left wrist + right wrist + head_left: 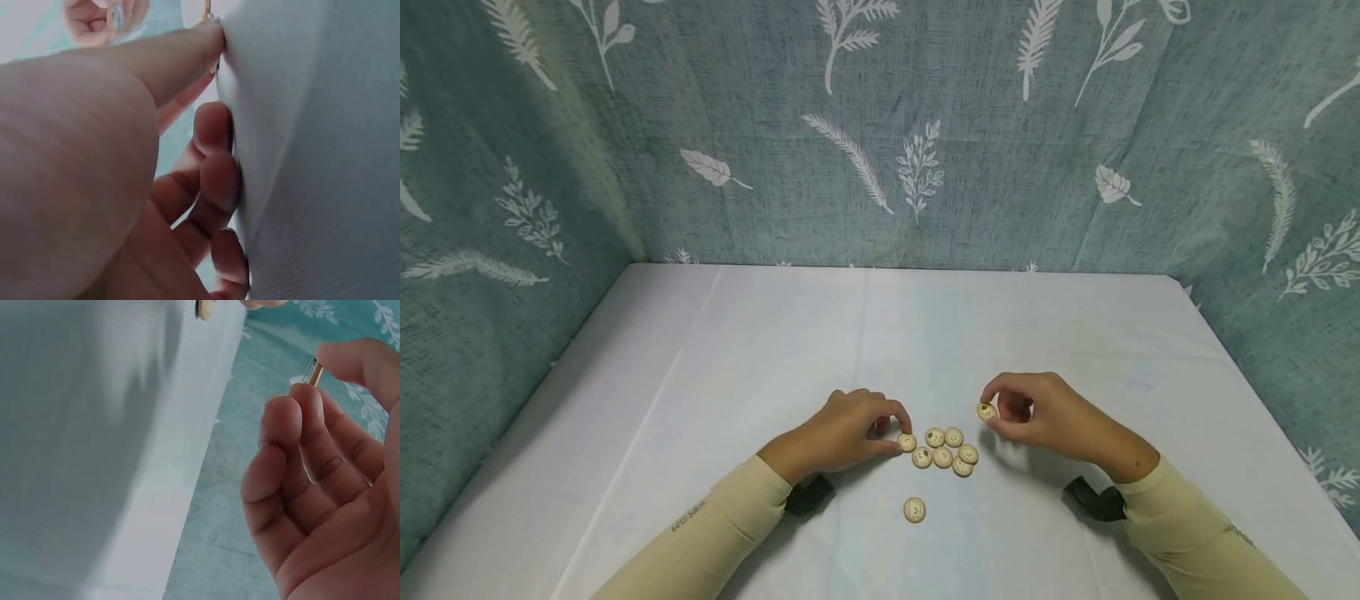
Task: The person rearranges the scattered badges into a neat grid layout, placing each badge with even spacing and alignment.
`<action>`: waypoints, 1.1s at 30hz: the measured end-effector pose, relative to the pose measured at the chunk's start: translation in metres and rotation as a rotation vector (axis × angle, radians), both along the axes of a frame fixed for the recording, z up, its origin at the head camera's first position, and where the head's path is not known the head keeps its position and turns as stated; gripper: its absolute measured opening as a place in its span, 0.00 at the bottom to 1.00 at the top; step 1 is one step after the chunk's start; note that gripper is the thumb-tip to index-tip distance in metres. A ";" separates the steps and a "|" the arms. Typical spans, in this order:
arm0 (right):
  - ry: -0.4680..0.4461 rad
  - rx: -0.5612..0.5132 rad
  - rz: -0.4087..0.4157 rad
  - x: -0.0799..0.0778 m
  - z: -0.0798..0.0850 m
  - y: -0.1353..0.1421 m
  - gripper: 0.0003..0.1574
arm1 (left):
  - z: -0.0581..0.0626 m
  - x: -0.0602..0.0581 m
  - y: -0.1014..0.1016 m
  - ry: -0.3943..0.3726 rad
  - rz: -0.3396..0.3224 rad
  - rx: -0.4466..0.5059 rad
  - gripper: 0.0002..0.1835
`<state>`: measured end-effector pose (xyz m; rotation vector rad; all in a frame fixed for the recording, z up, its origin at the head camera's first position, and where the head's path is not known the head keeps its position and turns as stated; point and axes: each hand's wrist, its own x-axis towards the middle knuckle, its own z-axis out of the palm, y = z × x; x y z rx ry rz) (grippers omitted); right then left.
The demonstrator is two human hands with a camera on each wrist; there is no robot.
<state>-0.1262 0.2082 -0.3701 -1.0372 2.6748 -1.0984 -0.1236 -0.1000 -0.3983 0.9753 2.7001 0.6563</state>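
Note:
My right hand [1051,419] pinches a small round cream wooden disc [986,412] between thumb and index finger, raised over the white table. In the right wrist view this disc [317,375] shows edge-on, with a thin wire-like piece beside it. My left hand [848,427] holds another disc [907,442] by its edge with thumb and index finger, down at the tabletop. Its other fingers [219,181] curl against the cloth. Between the hands lies a cluster of several similar discs [942,457] with dark markings, some overlapping.
A single disc [914,510] lies apart, nearer the front. White cloth covers the table [760,350]. Teal leaf-patterned fabric [760,208] rises along the back and both sides. Dark wrist straps [808,495] hang under the cream sleeves [700,533].

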 end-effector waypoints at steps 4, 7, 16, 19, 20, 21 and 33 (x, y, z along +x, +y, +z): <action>0.005 0.012 0.006 -0.005 0.004 -0.005 0.14 | 0.000 0.000 0.000 -0.015 0.011 0.013 0.10; -0.003 0.008 0.007 -0.009 0.006 -0.010 0.13 | 0.000 0.000 0.000 -0.019 0.011 0.014 0.10; 0.004 -0.025 -0.010 -0.020 0.004 -0.017 0.14 | -0.001 0.000 0.000 -0.025 0.020 0.006 0.09; 0.024 -0.024 -0.037 -0.020 0.001 -0.016 0.14 | -0.001 0.000 0.001 -0.023 0.019 0.006 0.09; 0.031 -0.022 -0.046 -0.020 0.000 -0.016 0.14 | -0.001 0.000 0.001 -0.024 0.020 0.007 0.09; 0.038 -0.020 -0.054 -0.020 -0.002 -0.016 0.14 | -0.001 0.000 0.001 -0.025 0.020 0.006 0.09; 0.065 0.047 -0.118 -0.027 -0.010 -0.017 0.13 | -0.002 -0.002 0.001 -0.028 0.019 0.007 0.09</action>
